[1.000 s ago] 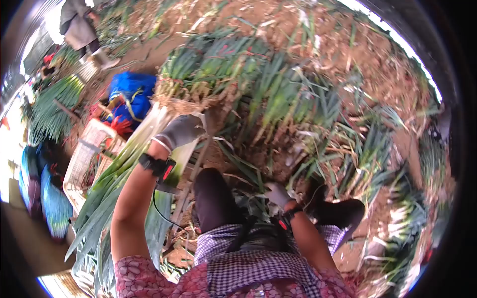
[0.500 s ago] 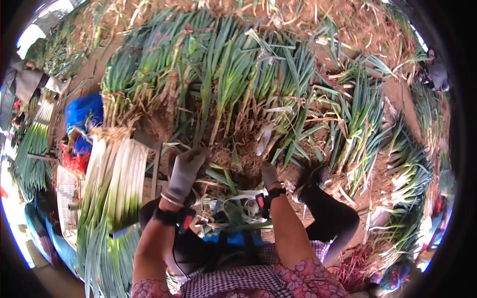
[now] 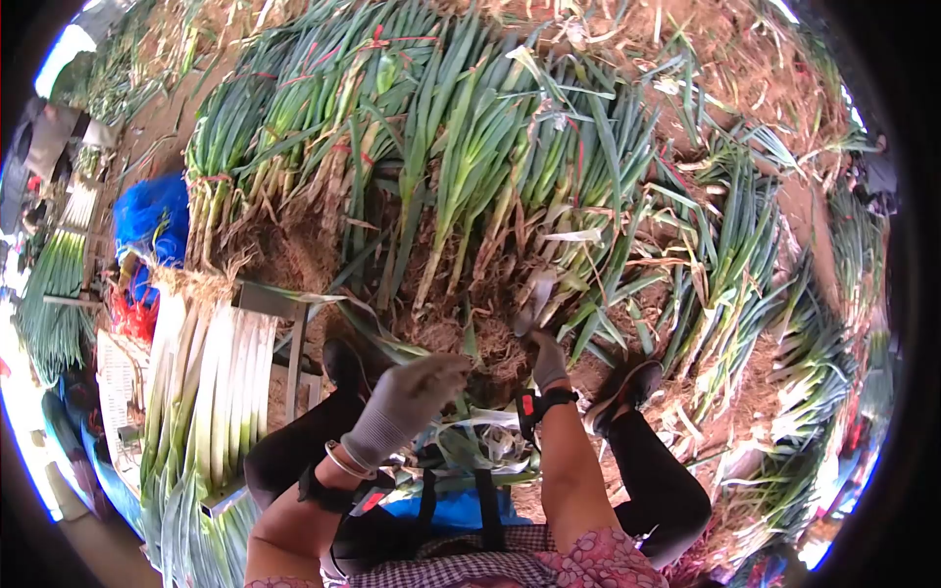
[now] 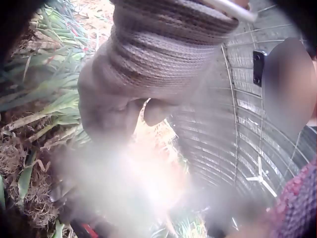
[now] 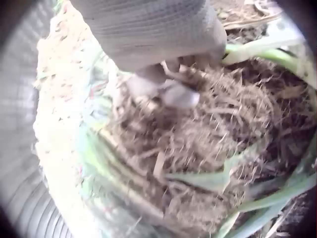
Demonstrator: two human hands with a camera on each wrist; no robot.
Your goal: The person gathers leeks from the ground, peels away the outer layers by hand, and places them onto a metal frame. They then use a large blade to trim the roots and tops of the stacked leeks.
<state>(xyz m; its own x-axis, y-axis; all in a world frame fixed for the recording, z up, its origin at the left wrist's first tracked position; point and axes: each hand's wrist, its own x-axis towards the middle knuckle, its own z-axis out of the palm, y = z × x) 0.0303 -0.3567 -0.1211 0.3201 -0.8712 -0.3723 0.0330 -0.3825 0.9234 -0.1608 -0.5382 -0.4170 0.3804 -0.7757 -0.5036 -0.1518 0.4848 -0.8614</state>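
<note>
The gloved left hand (image 3: 407, 404) is raised above the lap, its fingers loosely bent with nothing visible in them. A gap shows between its thumb and fingers in the left wrist view, where glare blurs the area below. The gloved right hand (image 3: 549, 365) reaches down to dry roots (image 3: 495, 348) between the feet. Seen from the right wrist, that hand (image 5: 153, 37) has bent fingers just over tangled roots (image 5: 198, 134), beside a small pale piece (image 5: 181, 94); whether it grips anything cannot be told. Rows of leafy leeks (image 3: 470, 186) lie ahead of both hands.
Trimmed white leeks (image 3: 221, 382) lie stacked at the left on a metal frame (image 3: 296, 353). Farther left are a blue bag (image 3: 152, 220), red netting (image 3: 134, 316) and a pale crate (image 3: 123, 382). More leeks (image 3: 809, 363) lie at the right.
The left hand has left the trimmed leek stack and moved right, to above the lap. The right hand has reached forward to the roots. The view has swung, bringing the leek rows closer.
</note>
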